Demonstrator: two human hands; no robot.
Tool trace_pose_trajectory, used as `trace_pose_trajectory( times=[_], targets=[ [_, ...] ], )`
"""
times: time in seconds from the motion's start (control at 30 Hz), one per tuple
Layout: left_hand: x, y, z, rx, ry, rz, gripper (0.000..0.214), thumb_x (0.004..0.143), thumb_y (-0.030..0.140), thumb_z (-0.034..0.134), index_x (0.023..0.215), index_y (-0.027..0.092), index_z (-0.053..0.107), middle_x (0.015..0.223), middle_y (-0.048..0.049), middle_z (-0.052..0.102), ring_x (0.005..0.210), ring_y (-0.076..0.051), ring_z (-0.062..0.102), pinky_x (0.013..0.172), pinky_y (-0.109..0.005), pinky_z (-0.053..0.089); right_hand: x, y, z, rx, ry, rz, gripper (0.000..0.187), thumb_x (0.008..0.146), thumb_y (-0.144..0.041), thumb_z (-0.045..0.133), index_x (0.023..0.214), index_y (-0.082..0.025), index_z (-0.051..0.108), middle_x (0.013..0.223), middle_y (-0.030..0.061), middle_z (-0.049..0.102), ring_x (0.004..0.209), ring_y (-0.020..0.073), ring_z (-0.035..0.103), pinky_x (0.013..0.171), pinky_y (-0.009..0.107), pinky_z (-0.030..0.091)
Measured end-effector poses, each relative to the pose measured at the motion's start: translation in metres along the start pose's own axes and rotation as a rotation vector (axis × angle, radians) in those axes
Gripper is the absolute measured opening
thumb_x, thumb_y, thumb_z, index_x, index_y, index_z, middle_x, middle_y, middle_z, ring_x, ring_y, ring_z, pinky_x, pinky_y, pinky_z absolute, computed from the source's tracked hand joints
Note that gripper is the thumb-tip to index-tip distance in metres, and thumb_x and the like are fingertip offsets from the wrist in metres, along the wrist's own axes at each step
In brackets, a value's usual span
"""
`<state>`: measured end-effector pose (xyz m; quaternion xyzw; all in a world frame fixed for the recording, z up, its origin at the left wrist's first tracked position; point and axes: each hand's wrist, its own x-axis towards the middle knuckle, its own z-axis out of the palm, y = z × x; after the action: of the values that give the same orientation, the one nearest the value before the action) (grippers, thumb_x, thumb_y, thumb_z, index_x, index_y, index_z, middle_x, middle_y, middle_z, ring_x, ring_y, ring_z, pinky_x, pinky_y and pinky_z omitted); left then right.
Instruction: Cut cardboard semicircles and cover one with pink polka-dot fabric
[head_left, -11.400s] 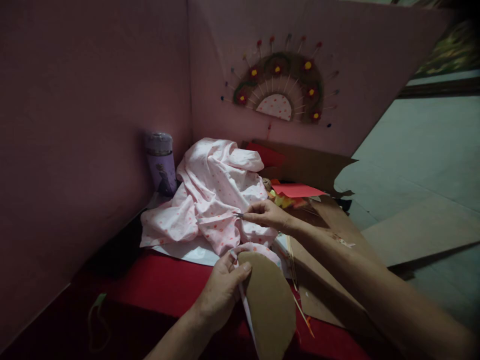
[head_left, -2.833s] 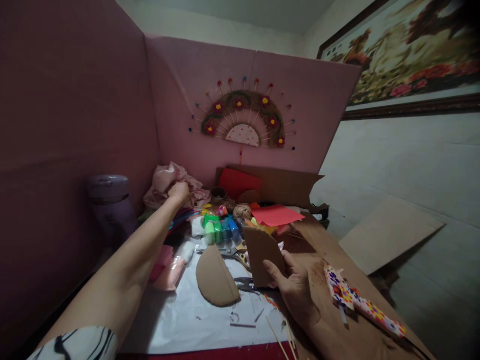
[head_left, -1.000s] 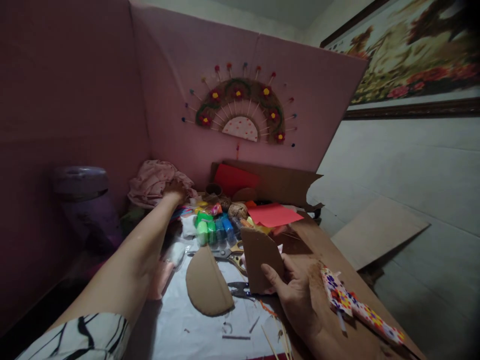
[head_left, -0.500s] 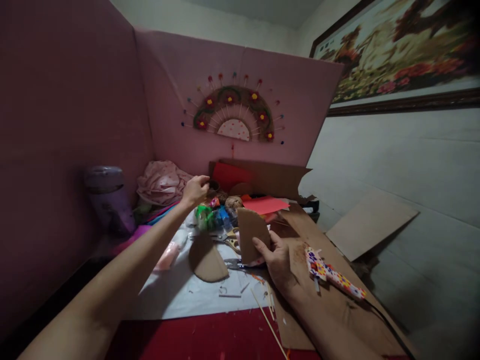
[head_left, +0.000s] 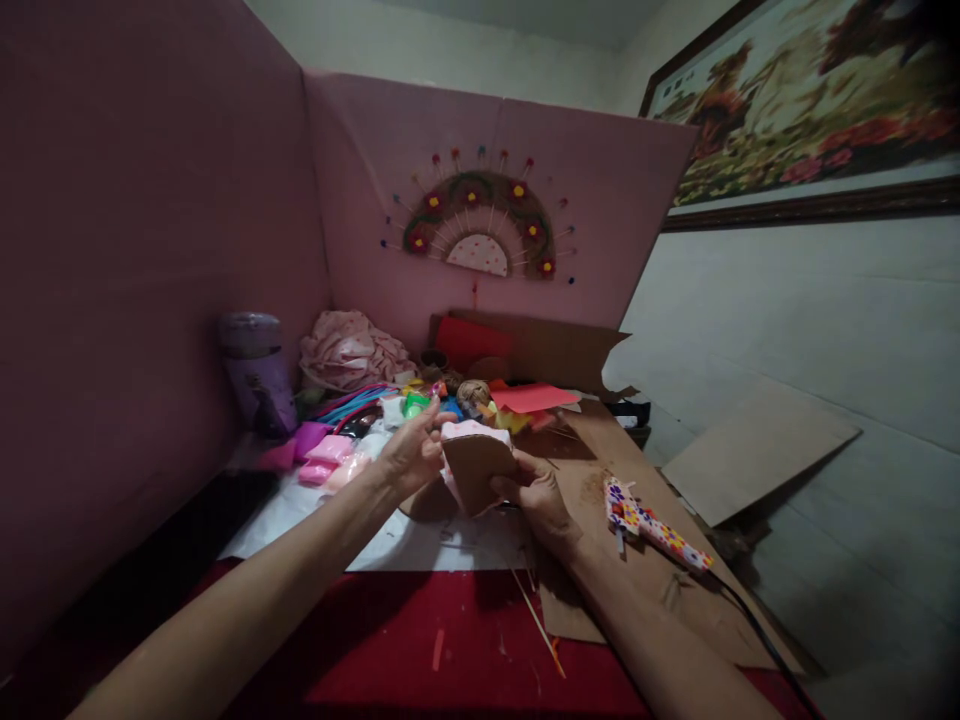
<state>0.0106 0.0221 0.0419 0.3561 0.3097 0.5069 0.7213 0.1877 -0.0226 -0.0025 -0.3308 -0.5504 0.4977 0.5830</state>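
A brown cardboard half-round (head_left: 474, 468) with pink cloth along its upper edge is gripped from the right by my right hand (head_left: 538, 497), just above the table. My left hand (head_left: 411, 456) meets the piece's top left corner, its fingertips closed on the pink cloth edge there. A second cardboard half-round (head_left: 420, 503) lies flat on the white paper sheet (head_left: 375, 535), partly hidden beneath my hands. The bundled pink spotted cloth (head_left: 349, 350) sits in the back corner against the pink partition.
A purple bottle (head_left: 258, 375) stands at the left partition. Clay packets (head_left: 324, 450), twine and red paper (head_left: 532, 397) crowd the back. A flower-patterned glue gun (head_left: 651, 520) lies on brown cardboard at right. Thin sticks (head_left: 537, 622) rest near the front. A fan decoration (head_left: 480, 225) hangs on the partition.
My left hand has drawn back from the cloth bundle in the corner and come to the cardboard piece. My right hand has lowered and tilted the piece, showing its pink cloth edge.
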Motion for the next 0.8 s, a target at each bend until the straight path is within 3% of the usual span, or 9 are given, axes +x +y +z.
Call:
trace_pose_trajectory(
  times=[0.13,0.2,0.3,0.47,0.6,0.7,0.8],
  targets=[
    [-0.005,0.007,-0.004,-0.145,-0.065,-0.019,0.021,0.079,0.029,0.058,0.088,0.010,0.062,0.074,-0.0081,0.065,0.065,-0.015,0.062,0.062,-0.027,0.049,0.001,0.002,-0.001,-0.043,-0.009,-0.006,0.019,0.058,-0.027,0.074,0.072,-0.017,0.065,0.065,-0.0024,0.060,0.064,0.0145,0.054,0.061,0.026,0.044],
    [-0.007,0.002,-0.009,-0.116,-0.126,-0.046,0.015,0.071,0.013,0.062,0.085,0.009,0.063,0.077,-0.0085,0.066,0.069,-0.015,0.062,0.066,-0.026,0.048,0.001,0.002,0.000,-0.064,-0.010,-0.017,0.018,0.059,-0.026,0.072,0.073,-0.017,0.065,0.065,-0.0029,0.060,0.064,0.0137,0.053,0.061,0.025,0.044],
    [-0.010,-0.008,-0.016,-0.042,-0.136,-0.021,0.026,0.058,-0.003,0.060,0.080,0.011,0.064,0.074,-0.0045,0.066,0.067,-0.012,0.060,0.064,-0.022,0.046,-0.001,0.001,0.001,-0.103,-0.027,-0.025,0.018,0.059,-0.025,0.072,0.073,-0.016,0.065,0.066,-0.0025,0.061,0.064,0.0133,0.053,0.062,0.024,0.044],
    [-0.015,-0.013,-0.021,-0.064,-0.120,0.112,0.022,0.067,0.008,0.065,0.088,0.015,0.067,0.083,-0.0033,0.068,0.069,-0.011,0.060,0.064,-0.021,0.044,-0.003,0.002,0.004,-0.211,-0.011,0.016,0.024,0.066,-0.031,0.069,0.083,-0.015,0.065,0.071,-0.0002,0.062,0.063,0.0142,0.053,0.057,0.025,0.044],
    [-0.020,-0.014,-0.020,-0.091,-0.202,0.140,0.021,0.078,0.027,0.061,0.093,0.016,0.067,0.097,-0.0077,0.068,0.082,-0.016,0.061,0.073,-0.027,0.045,0.000,0.008,0.002,-0.273,0.050,-0.027,0.022,0.065,-0.033,0.068,0.077,-0.015,0.063,0.068,-0.0008,0.058,0.062,0.0135,0.050,0.056,0.023,0.043],
    [-0.025,-0.018,-0.018,-0.069,-0.182,0.169,0.025,0.070,0.018,0.068,0.095,0.017,0.067,0.098,-0.0061,0.068,0.086,-0.016,0.061,0.077,-0.026,0.044,0.001,0.011,0.001,-0.345,0.068,-0.080,0.019,0.067,-0.033,0.067,0.074,-0.016,0.061,0.067,-0.0017,0.056,0.063,0.0131,0.048,0.057,0.022,0.041],
    [-0.027,-0.021,-0.017,-0.064,-0.102,0.172,0.027,0.059,0.006,0.074,0.083,0.015,0.068,0.085,-0.0026,0.070,0.079,-0.013,0.061,0.076,-0.023,0.044,-0.001,0.010,0.002,-0.389,0.044,-0.127,0.017,0.069,-0.032,0.065,0.073,-0.017,0.060,0.066,-0.0029,0.053,0.063,0.0128,0.046,0.059,0.022,0.040]
  ],
)
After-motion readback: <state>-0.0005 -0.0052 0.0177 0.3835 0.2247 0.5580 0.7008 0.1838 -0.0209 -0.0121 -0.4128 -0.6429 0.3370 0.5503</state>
